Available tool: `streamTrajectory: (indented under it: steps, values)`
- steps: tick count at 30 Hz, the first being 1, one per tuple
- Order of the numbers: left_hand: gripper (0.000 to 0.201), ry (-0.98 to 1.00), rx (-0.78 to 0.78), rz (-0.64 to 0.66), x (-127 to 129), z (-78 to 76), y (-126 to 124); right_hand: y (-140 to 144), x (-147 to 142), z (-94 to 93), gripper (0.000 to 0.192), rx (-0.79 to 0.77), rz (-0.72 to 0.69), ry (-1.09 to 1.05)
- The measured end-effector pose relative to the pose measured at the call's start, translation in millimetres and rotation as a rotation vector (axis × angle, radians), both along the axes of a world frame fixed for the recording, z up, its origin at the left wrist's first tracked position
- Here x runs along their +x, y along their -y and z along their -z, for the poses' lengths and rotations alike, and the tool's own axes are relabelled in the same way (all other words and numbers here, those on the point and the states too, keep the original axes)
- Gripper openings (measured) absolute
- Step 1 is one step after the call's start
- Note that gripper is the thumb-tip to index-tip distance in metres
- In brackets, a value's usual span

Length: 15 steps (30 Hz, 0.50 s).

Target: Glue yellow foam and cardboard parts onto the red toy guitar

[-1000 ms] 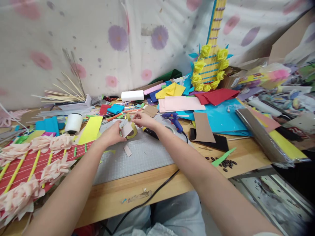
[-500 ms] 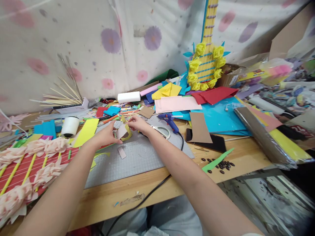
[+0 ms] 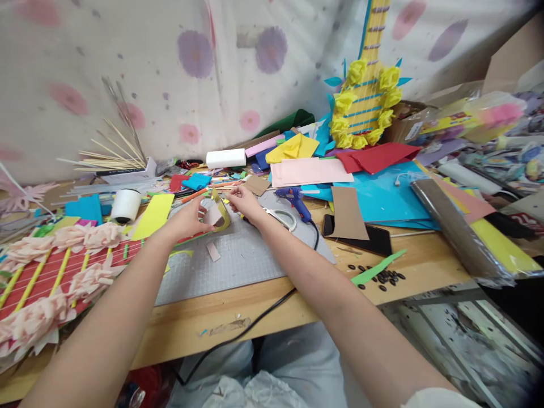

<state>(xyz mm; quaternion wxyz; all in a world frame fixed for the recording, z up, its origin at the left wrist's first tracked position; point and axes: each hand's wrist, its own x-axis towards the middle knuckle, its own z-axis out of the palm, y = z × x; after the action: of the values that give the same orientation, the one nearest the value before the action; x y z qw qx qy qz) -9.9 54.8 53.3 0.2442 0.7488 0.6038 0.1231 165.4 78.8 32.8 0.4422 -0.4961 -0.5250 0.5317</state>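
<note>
Between both hands: left hand (image 3: 187, 218) pinches pink paper piece (image 3: 212, 216) and yellow strip loop (image 3: 223, 215); right hand (image 3: 246, 204) grips the strip's free end, up-right of the loop.

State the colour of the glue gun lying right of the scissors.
Blue glue gun, seen in the head view, beside the scissors.

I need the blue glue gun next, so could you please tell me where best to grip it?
Take the blue glue gun by its handle, the lower end nearest the table edge, coming from the front right. It lies flat with the nozzle pointing left and its black cord trailing off that handle; scissors crowd its left side.
</note>
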Motion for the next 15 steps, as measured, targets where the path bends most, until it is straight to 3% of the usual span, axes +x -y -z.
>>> streamTrajectory:
  steps: [4, 8, 15]
  values:
    - [0.092, -0.004, 0.059, -0.025, 12, -6.2, 6, 9, 17, -1.6, 0.013, 0.141, 0.061, 0.014]
    - [0.081, -0.022, 0.095, -0.043, 26, -11.2, 8, 24, 41, 3.7, 0.013, 0.295, 0.088, 0.174]
    - [0.077, -0.074, 0.119, -0.027, 28, -5.2, 6, 51, 64, 25.5, 0.013, 0.381, 0.172, 0.487]
